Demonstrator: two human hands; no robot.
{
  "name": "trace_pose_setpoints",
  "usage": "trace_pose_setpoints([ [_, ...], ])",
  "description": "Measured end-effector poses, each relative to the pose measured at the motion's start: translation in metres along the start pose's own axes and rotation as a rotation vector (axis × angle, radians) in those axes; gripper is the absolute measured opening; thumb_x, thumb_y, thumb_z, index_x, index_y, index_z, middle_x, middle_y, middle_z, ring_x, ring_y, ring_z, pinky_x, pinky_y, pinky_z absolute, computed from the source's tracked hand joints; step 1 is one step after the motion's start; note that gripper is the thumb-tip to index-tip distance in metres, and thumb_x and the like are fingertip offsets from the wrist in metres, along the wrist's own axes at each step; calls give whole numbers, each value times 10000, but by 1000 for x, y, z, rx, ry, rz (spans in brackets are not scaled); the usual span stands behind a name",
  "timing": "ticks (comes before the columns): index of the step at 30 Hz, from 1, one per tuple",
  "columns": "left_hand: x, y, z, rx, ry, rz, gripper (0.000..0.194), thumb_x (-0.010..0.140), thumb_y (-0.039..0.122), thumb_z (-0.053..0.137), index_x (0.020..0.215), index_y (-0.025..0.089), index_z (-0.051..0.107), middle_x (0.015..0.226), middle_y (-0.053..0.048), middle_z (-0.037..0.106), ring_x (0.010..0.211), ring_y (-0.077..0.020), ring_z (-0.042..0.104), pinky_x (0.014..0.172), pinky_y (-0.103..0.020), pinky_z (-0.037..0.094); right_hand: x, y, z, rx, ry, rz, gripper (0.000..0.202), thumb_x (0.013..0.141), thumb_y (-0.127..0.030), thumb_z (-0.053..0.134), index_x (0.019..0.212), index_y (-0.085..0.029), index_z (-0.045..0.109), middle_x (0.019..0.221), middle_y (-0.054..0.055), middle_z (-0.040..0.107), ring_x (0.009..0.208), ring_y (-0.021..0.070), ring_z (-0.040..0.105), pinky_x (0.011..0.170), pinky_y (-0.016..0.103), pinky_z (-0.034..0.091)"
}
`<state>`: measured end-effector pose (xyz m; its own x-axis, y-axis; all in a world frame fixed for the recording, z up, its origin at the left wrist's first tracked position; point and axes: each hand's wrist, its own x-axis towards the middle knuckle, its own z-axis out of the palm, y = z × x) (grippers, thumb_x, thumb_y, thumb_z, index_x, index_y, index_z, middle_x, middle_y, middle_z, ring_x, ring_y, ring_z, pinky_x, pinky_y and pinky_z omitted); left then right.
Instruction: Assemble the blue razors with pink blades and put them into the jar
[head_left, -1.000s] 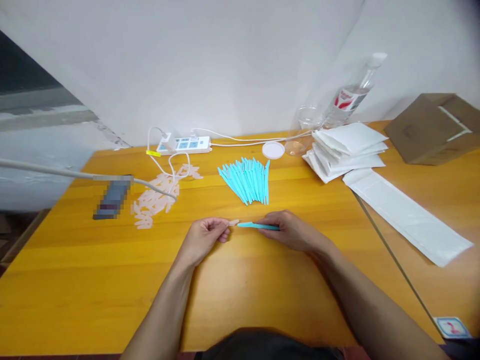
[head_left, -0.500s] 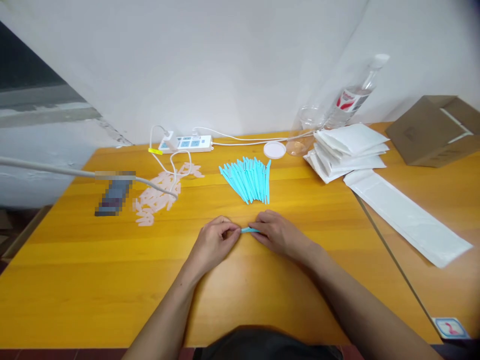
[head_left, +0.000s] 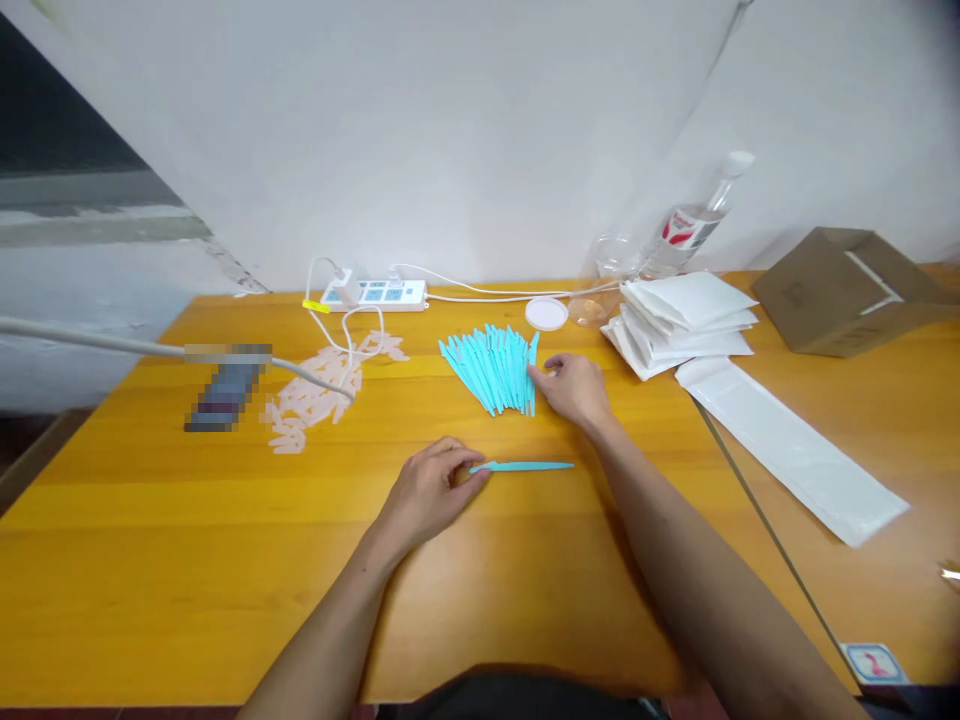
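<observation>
My left hand [head_left: 439, 490] pinches the left end of a slim blue stick [head_left: 529, 466], which points right, low over the wooden table [head_left: 480, 620]. Beyond it a fan-shaped pile of similar blue sticks [head_left: 491, 368] lies on the tabletop. My right hand [head_left: 574, 388] is at the right edge of that pile, its fingers apart, with a fingertip beside the outermost stick. Nothing shows between its thumb and fingers.
Pale pink pieces [head_left: 319, 390], a blurred phone [head_left: 229, 390] and a white cable are on the left. Behind stand a power strip [head_left: 394, 294], a white lid [head_left: 546, 314], a clear jar [head_left: 600, 285] and a bottle [head_left: 686, 235]. White packets [head_left: 682, 320] and a carton [head_left: 840, 290] are right.
My right hand has let go of the blue stick and moved forward to the pile's right edge. The stick's full length now shows from my left hand. The view has shifted slightly.
</observation>
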<state>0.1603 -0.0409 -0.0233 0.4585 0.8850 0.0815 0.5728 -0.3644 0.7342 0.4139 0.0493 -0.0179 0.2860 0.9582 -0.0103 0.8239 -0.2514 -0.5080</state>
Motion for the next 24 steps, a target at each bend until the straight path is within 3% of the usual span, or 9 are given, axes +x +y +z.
trace_pose_setpoints([
  [2, 1, -3, -2, -30, 11, -11, 212, 933, 364, 613, 1013, 218, 743, 871, -32, 667, 718, -127, 559, 667, -252, 418, 15, -4, 5, -24, -27, 44, 335, 805, -441, 637, 893, -145, 768, 922, 142, 769, 897, 271, 698, 757, 313, 470],
  [5, 1, -8, -9, -52, 38, -45, 240, 935, 390, 609, 1027, 217, 747, 879, -35, 678, 684, -119, 545, 646, -250, 420, 29, -8, 5, -12, -130, 80, 244, 774, -337, 618, 658, -153, 728, 669, 103, 728, 718, 229, 686, 651, 282, 456],
  [8, -1, -12, -26, -71, 79, -90, 262, 933, 411, 606, 1042, 220, 747, 915, -39, 697, 730, -126, 589, 675, -248, 449, 32, -8, -4, -12, -170, 80, 253, 753, -301, 601, 557, -159, 674, 535, 72, 661, 620, 200, 648, 598, 268, 439],
  [13, -29, -43, -76, -9, 259, -219, 312, 899, 462, 624, 1030, 202, 738, 942, -46, 725, 795, -163, 649, 706, -265, 489, 14, 10, -27, 149, -87, 15, 170, 761, -300, 596, 698, -161, 669, 622, 45, 682, 606, 173, 621, 566, 254, 428],
  [16, -54, -72, -107, 199, 358, -364, 340, 887, 487, 604, 1017, 204, 740, 934, -41, 735, 763, -176, 657, 709, -285, 495, -7, 26, -34, 446, -177, 14, 264, 819, -247, 535, 1024, -148, 669, 742, 32, 716, 590, 154, 625, 572, 252, 458],
  [18, -65, -86, -121, 379, 395, -435, 331, 890, 471, 578, 1010, 212, 745, 958, -38, 739, 753, -180, 660, 713, -294, 490, -24, 29, -34, 454, -169, -80, 319, 852, -250, 531, 1131, -173, 664, 746, 4, 692, 597, 150, 604, 583, 255, 452],
  [20, -66, -93, -127, 507, 414, -465, 326, 894, 456, 556, 1022, 225, 748, 995, -34, 743, 766, -183, 668, 731, -296, 487, -43, 26, -33, 376, -165, -235, 280, 906, -312, 529, 1093, -195, 703, 743, -1, 660, 650, 161, 594, 619, 264, 446],
  [24, -41, -93, -122, 646, 412, -463, 374, 910, 496, 520, 1038, 234, 754, 1033, -49, 746, 845, -210, 686, 761, -300, 479, -73, 15, -24, 272, -222, -516, 364, 1017, -387, 415, 1041, -195, 723, 817, 52, 638, 769, 183, 598, 709, 293, 453],
])
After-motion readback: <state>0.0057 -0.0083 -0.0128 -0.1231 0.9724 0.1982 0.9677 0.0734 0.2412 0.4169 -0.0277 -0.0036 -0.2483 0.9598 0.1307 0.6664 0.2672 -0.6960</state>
